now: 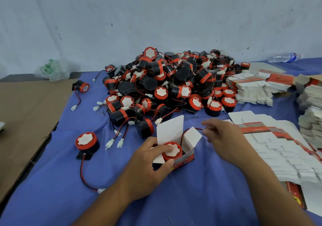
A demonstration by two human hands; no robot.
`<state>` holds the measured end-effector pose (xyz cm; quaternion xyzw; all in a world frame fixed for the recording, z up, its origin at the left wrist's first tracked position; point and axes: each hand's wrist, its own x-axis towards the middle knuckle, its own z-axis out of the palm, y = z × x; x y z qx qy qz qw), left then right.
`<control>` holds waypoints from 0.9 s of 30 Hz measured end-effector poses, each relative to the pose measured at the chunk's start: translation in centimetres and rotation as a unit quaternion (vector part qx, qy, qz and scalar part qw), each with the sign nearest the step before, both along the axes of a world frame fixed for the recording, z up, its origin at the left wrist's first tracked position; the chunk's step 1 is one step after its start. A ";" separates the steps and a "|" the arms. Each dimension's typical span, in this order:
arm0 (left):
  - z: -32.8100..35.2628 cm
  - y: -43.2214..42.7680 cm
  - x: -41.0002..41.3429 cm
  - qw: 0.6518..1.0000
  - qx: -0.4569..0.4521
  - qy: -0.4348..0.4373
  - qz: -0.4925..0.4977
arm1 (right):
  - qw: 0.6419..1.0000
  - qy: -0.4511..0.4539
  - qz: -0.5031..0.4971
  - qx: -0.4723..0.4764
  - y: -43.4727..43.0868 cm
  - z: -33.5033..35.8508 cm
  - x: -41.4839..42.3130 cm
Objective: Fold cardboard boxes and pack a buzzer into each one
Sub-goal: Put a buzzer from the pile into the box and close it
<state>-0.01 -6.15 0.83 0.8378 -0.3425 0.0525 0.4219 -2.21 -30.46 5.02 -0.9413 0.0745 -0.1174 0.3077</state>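
Red, black & white on blue cloth (200,191).
Cloth plain mid-blue, no pattern; brown cardboard (26,112) at left; pale grey-blue wall (156,16) w/ dark specks. Buzzer pile (174,83): black bodies, red rims, white faces, red + black wires, white plugs. Same colours on buzzer (171,150) in box (184,159); box white inside, red outside w/ pale band & small print, illegible; lead (191,129) red/black. Flat blanks (278,152) at right: white w/ red & grey strips. Bag (54,69) whitish, see-through, w/ green print. Bottle (285,57) clear, blue label.
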 end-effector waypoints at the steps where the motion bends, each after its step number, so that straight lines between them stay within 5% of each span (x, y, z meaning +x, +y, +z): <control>1: 0.0 0.0 0.0 1.000 0.004 -0.003 -0.002 | 0.999 -0.039 -0.015 0.032 -0.2 0.6 -0.3; 9: 0.2 -0.2 -0.3 0.999 0.026 -0.026 -0.017 | 0.965 -0.211 0.072 0.138 2.8 2.3 -2.6; 16: 0.1 -0.4 -0.3 0.999 0.022 -0.018 -0.020 | 0.950 -0.185 0.105 0.228 4.0 1.6 -2.4; 20: 0.0 -0.4 -0.3 0.999 0.023 -0.026 -0.018 | 0.987 -0.084 0.135 0.032 2.9 0.9 -2.1; 27: -0.2 -0.5 -0.2 0.999 0.021 -0.038 -0.012 | 0.965 -0.053 0.133 -0.220 4.1 0.1 -1.7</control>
